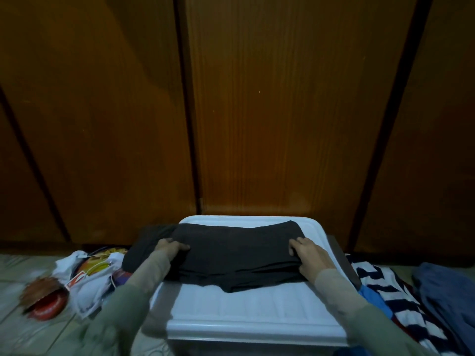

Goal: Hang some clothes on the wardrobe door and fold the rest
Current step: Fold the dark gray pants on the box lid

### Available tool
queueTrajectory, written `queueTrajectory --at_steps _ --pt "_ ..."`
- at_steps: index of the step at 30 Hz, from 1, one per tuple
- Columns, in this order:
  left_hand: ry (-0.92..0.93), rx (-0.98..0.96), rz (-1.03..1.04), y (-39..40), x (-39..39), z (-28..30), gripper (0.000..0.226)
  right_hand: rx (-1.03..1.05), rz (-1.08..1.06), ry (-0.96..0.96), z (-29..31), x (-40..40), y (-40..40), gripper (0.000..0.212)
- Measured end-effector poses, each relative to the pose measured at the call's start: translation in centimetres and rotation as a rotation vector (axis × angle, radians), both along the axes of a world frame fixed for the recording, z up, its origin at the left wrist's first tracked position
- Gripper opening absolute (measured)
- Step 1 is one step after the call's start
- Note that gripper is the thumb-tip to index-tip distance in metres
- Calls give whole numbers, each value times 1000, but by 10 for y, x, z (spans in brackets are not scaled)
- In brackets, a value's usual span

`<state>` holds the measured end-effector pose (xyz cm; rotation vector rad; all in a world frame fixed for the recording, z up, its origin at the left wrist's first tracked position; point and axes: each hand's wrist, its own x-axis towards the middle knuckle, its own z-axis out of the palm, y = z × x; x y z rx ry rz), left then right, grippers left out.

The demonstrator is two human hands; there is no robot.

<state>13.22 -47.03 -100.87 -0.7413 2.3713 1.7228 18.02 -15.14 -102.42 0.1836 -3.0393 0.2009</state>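
Cloth: dark folded garment (236,255) lies across the far half of a white box lid (254,307), its left end hanging over the lid's left edge.
Left hand (171,246): grasping the garment's left side.
Right hand (309,255): gripping its right edge.
Backdrop: wardrobe doors (282,111).

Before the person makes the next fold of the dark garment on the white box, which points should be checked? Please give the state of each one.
1. Left hand grips the left edge of the dark grey folded garment: ok.
2. Right hand grips the garment's right edge: ok.
3. Garment lies wholly on the white ribbed plastic box lid: not ok, its left end hangs past the lid.
4. Bare lid in front of the garment for folding: ok.
5. Layers aligned: cannot tell, the lower edges look uneven.
6. Navy and white striped cloth stays apart from the lid top: ok.
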Motion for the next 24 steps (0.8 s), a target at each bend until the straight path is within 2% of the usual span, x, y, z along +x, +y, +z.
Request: queueTrajectory --at_steps 7,11,16,20,24 --pt "-17 -70 -51 29 4 -20 59 44 -68 29 18 -4 22 36" --pt "-13 -30 -90 58 8 -20 64 102 -173 93 25 0 45 35" --pt "23 -19 -184 104 10 -26 55 159 -349 99 24 22 85 43" --pt "98 -150 -248 130 13 -28 43 189 -377 61 23 34 102 45" --pt "179 -287 -282 128 15 -26 47 151 -343 92 21 33 100 28"
